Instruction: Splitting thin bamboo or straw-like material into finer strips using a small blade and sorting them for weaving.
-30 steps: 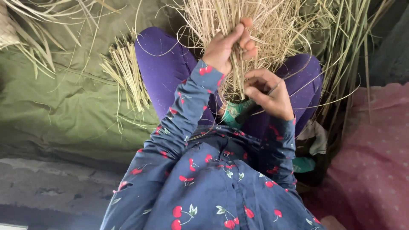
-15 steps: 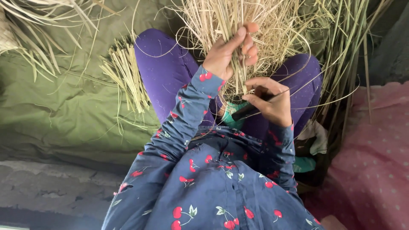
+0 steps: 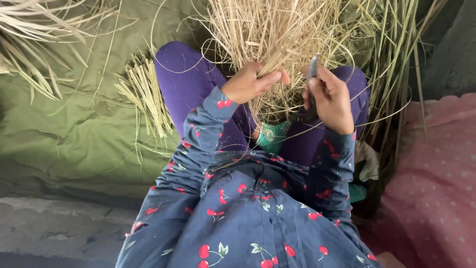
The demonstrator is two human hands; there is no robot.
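1. We see our left hand lower and further left than a second ago. It was up at the top of the straw; now it clamps the bundle lower down, fingers wrapped round the stalks and thumb pressed over them.

2. Our right hand has come up. A second ago it sat low, near the lap; now it is level with the left, just right of that grip, and closed round a dark tool. The tool's tip stands up above the knuckles. What kind of tool it is, we cannot tell.

3. What that means, as we judge it: the bundle is now held firm in one fist and the tool is brought to its side, so work on the stalks looks under way, not just sorting.

4. The straw itself: pale, dry, thin stalks, fanning out wide above the left grip and pinched to a narrow neck inside it. Loose strands curl out to both sides and droop below the fist toward the lap. Something teal shows just under the grip.

5. Left of the grip, well apart, a short cut bundle lies on the green cloth. Right of the tool hand, long green stems stand loose, and beyond them lies a pink spotted cloth.
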